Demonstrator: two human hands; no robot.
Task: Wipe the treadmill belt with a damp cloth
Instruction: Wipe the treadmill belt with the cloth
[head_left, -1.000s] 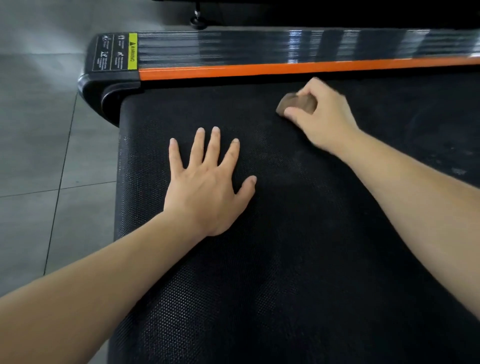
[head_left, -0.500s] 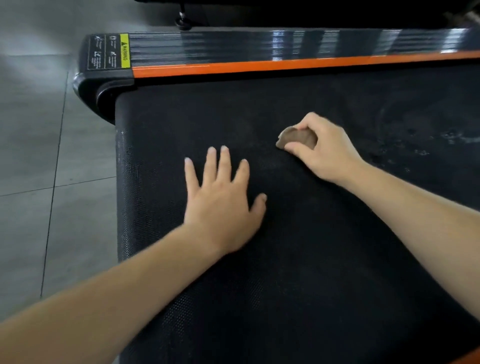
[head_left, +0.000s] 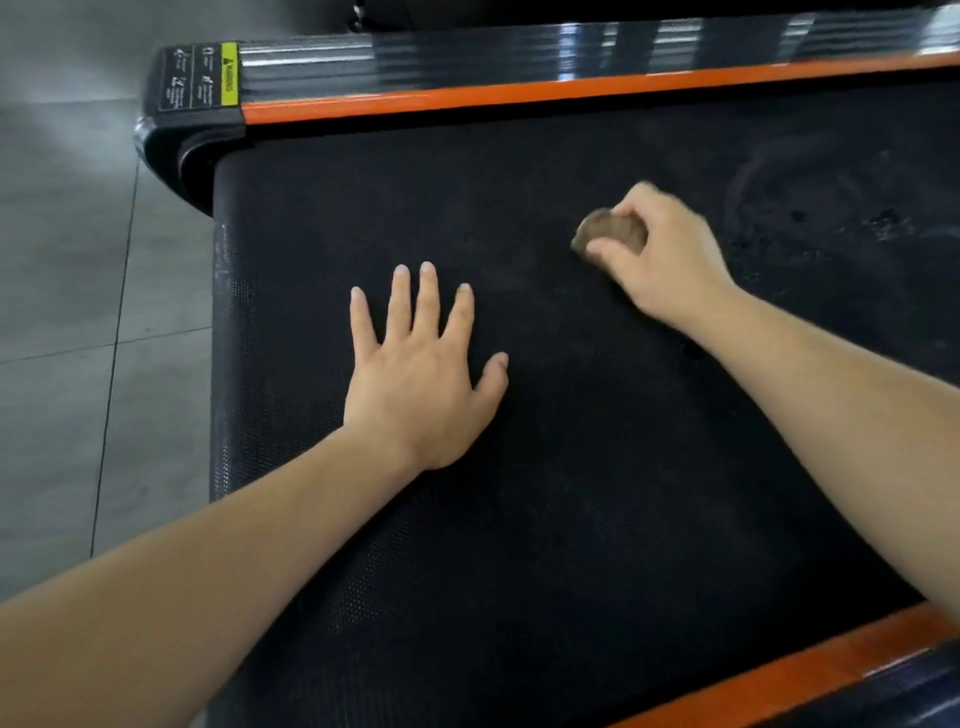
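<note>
The black textured treadmill belt (head_left: 571, 493) fills most of the view. My right hand (head_left: 660, 260) grips a small balled-up brown cloth (head_left: 608, 231) and presses it on the belt right of centre. Only the cloth's left end shows past my fingers. My left hand (head_left: 421, 374) rests flat on the belt with fingers spread, to the left of and nearer than the cloth. Damp smears and specks mark the belt at the far right (head_left: 831, 223).
An orange-trimmed black side rail (head_left: 519, 93) runs along the far edge, with a yellow warning label (head_left: 228, 75) at its left end. A second orange rail (head_left: 779, 670) shows at the near right corner. Grey floor tiles (head_left: 62, 312) lie left of the belt's end.
My right hand dragged the cloth from beside the far rail toward me across the belt. My left hand stays flat on the belt. The view shifted, bringing the near rail into sight.
</note>
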